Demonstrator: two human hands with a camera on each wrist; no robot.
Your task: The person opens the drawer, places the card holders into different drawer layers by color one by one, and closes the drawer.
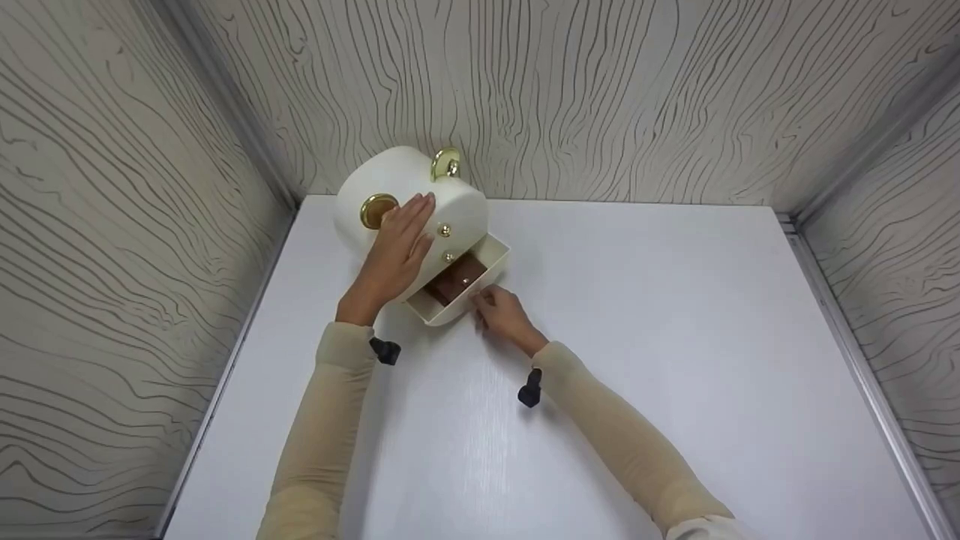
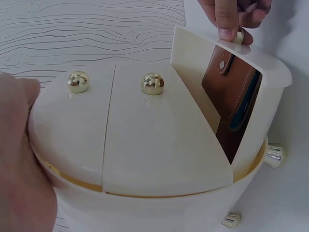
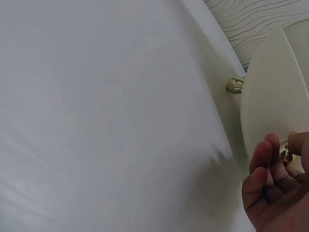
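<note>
A cream, rounded drawer box (image 1: 401, 172) with gold trim stands at the back left of the table. Its lowest drawer (image 1: 496, 253) is pulled out. Inside lies a brown leather wallet (image 2: 227, 87) with a snap button and a blue edge. My left hand (image 1: 394, 251) rests on the box's curved top with its fingers extended. At the drawer front, my right hand (image 1: 506, 315) pinches the small gold knob (image 3: 286, 153) between thumb and fingers. Two more gold knobs (image 2: 152, 83) mark the upper drawers, which sit flush in the box.
The white table (image 1: 637, 337) stretches right and forward of the box. Wood-grain patterned panels (image 1: 562, 97) enclose it at the back and both sides. Short gold feet (image 2: 276, 154) stick out from the box. A gold half-disc (image 1: 445, 163) projects from its far side.
</note>
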